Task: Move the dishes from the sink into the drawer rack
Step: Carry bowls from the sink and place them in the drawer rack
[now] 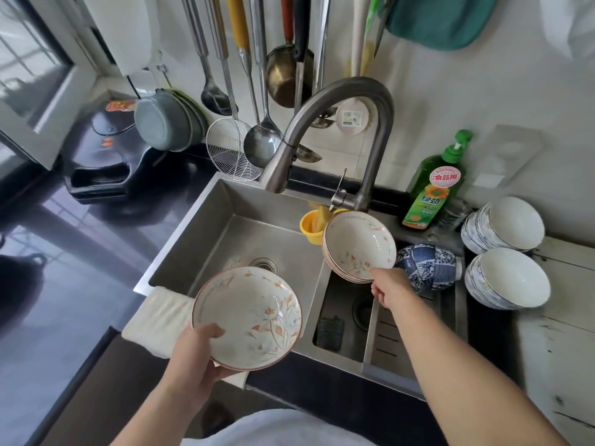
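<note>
My left hand point(196, 355) grips a cream floral plate point(248, 317) by its near rim, thumb on top, above the front edge of the steel sink point(225, 226). My right hand point(388, 286) holds the lower rim of a tilted stack of cream floral bowls point(359, 246) over the sink's right basin. A blue patterned bowl point(425, 267) lies on its side just right of that stack. The drawer rack is not in view.
A curved faucet point(351, 123) arches over the sink. A yellow cup point(310, 226) hangs at the divider. Green soap bottle point(433, 188) and two stacks of white bowls point(505, 252) stand at right. Ladles hang on the wall; a white cloth point(157, 317) drapes the sink's front.
</note>
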A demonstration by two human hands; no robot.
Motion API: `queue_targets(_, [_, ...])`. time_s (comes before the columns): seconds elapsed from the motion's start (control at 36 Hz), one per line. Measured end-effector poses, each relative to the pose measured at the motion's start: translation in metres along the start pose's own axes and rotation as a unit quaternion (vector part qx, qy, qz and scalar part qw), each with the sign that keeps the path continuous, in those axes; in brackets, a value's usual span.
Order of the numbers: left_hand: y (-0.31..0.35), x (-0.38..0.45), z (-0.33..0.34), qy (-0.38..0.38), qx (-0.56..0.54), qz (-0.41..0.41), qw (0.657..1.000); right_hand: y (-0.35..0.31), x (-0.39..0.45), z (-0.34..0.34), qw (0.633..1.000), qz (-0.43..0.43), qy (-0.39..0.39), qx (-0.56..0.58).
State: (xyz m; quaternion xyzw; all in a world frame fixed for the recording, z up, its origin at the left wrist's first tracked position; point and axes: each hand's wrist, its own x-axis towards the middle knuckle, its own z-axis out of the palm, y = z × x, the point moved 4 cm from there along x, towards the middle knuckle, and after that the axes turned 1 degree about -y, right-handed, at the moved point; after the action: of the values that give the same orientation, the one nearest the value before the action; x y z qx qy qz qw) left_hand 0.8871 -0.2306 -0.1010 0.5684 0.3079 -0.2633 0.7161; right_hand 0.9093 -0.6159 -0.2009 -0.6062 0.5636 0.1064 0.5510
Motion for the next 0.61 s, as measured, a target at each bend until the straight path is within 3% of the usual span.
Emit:
queue_targets(0.28, [0.000,0.001,0.002,0.001,0.001,-0.014,1.000,0.007,-0.002,-0.001,0.994,-0.026,-0.041,0.095])
queue_targets(0.47, [0.001,0.003,0.006,-0.011,0.008,-0.009,1.000,-0.001,-0.006,-0.009,0.996,-0.038,-0.007,0.075])
queue_targets(0.61, [0.001,0.002,0.008,-0.011,0.012,-0.014,1.000,-0.006,-0.007,-0.012,0.992,-0.034,-0.018,0.121])
